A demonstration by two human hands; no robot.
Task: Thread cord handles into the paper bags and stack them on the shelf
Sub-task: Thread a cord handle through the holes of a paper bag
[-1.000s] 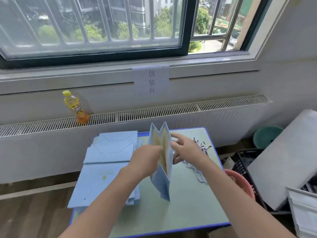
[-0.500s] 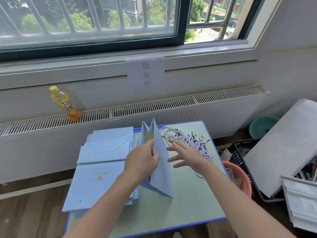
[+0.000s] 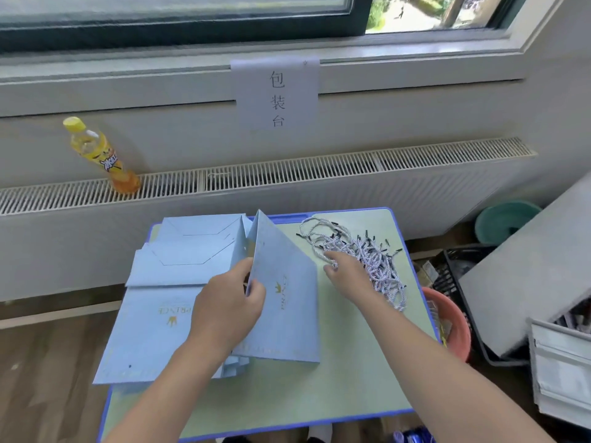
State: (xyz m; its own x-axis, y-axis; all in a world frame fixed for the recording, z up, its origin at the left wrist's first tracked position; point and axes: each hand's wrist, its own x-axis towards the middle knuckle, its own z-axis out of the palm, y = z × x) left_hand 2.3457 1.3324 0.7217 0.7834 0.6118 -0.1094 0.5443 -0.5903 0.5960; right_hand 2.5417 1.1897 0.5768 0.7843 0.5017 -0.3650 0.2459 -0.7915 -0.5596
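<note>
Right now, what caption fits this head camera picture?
Left hand holds a blue paper bag while the right hand reaches into the cord handles.

Window (image 3: 179,14) above white radiator (image 3: 287,174)

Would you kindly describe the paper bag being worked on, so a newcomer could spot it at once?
Find the green table with the blue edge under the window. Between the flat pile of blue bags and the cord handles, the left hand grips one light blue paper bag. Only this one stands tilted and part-opened.
</note>
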